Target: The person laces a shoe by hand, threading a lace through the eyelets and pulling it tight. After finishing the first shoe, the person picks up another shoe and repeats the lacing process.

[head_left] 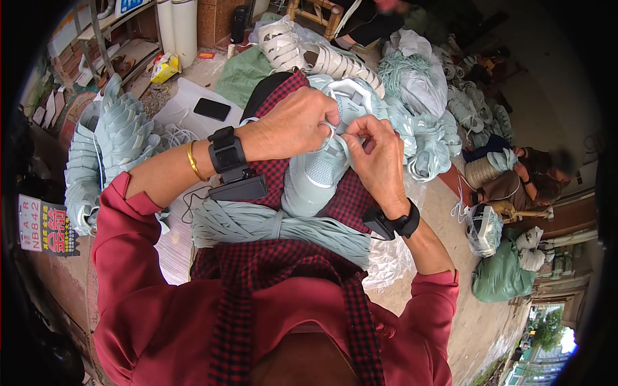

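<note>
A pale blue sneaker upper [311, 180] lies on my lap over a red and black checked apron, its toe towards me. My left hand [290, 125] is closed at the lacing edge, thumb and forefinger pinching a thin pale shoelace there. Close beside it, my right hand [378, 154] also pinches the shoelace, with the fingers bent. The fingertips nearly meet over the eyelets and partly hide the lace. Across my lap, nearer to me, rests a tied bundle of pale blue laces [244, 222].
Stacked pale blue uppers [119, 141] stand at left, near a black phone [212, 109]. More uppers [428, 141] lie beyond my right hand, with white ones [280, 48] at the far side. A green sack [502, 273] sits at right. Other people [537, 174] sit nearby.
</note>
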A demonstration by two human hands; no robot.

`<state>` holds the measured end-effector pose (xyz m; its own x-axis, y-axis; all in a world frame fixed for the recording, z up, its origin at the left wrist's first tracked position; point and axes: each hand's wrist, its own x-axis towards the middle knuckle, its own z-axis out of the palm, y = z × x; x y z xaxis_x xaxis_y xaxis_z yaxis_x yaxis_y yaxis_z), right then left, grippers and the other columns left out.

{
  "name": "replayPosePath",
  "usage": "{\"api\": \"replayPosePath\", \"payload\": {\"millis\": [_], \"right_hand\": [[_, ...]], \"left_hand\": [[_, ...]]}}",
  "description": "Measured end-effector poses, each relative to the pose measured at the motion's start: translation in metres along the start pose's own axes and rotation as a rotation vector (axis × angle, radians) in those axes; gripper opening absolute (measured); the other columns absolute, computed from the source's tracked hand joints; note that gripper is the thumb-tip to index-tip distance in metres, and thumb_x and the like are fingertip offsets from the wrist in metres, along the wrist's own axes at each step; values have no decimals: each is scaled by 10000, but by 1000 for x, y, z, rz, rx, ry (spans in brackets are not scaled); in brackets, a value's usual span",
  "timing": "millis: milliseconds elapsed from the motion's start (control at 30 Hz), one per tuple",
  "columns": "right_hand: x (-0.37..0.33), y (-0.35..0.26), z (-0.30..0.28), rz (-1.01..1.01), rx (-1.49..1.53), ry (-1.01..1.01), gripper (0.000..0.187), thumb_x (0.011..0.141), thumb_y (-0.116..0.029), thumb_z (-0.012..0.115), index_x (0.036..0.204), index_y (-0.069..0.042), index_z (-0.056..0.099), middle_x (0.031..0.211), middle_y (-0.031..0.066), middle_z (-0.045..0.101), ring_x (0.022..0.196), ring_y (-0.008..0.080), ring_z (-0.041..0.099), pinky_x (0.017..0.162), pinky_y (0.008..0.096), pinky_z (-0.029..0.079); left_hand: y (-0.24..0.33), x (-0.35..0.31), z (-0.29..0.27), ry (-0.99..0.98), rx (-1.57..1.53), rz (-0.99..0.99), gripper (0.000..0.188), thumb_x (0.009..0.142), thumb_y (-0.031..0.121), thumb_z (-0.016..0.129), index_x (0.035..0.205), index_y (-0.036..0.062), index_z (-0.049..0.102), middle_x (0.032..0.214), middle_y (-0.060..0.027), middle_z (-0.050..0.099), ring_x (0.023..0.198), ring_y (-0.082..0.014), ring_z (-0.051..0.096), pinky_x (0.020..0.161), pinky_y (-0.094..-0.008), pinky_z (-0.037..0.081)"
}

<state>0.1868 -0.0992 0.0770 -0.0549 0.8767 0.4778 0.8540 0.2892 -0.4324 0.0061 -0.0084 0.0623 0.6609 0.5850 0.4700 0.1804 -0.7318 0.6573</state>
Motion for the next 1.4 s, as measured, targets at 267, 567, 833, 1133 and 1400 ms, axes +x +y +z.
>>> {"api": "replayPosePath", "payload": {"millis": [267, 567, 833, 1133, 1400], "right_hand": [[-3, 7, -9, 56, 178, -44, 146, 834, -46, 722, 967, -25, 666, 874, 76, 696, 814, 209, 633, 701, 344, 511], [13, -1, -8, -14, 99, 61, 146, 853, -66, 696, 986, -9, 675, 865, 108, 651, 683, 214, 613, 637, 332, 505], [27, 2, -9, -220, -215, -88, 173, 785, -120, 746, 860, 8, 658, 956, 137, 607, 991, 332, 585, 852, 414, 492], [43, 13, 32, -174, 149, -87, 212, 831, -100, 536, 917, 93, 532, 745, 288, 615, 741, 478, 633, 673, 550, 496], [82, 34, 51, 315, 911, -45, 317, 901, -227, 540, 757, 50, 598, 545, 127, 600, 545, 246, 655, 529, 380, 507]], "left_hand": [[-15, 2, -46, 20, 252, 61, 57, 789, -34, 576, 841, -14, 591, 639, -172, 570, 566, -305, 601, 567, -420, 479], [-47, -41, -74, 138, 183, -88, 172, 982, 115, 597, 996, -40, 669, 779, -78, 616, 563, -119, 553, 537, -264, 454], [14, -39, -67, 310, 118, 48, 200, 985, 101, 591, 1101, 19, 732, 758, -24, 456, 654, -136, 470, 601, -295, 380], [-43, -47, -27, 191, -159, -17, 223, 972, 94, 604, 1131, -25, 706, 858, -30, 558, 709, -95, 540, 601, -220, 398], [-58, -39, -15, 133, -199, 73, 172, 948, 70, 673, 1066, -55, 670, 963, -52, 629, 825, -98, 583, 725, -219, 478]]}}
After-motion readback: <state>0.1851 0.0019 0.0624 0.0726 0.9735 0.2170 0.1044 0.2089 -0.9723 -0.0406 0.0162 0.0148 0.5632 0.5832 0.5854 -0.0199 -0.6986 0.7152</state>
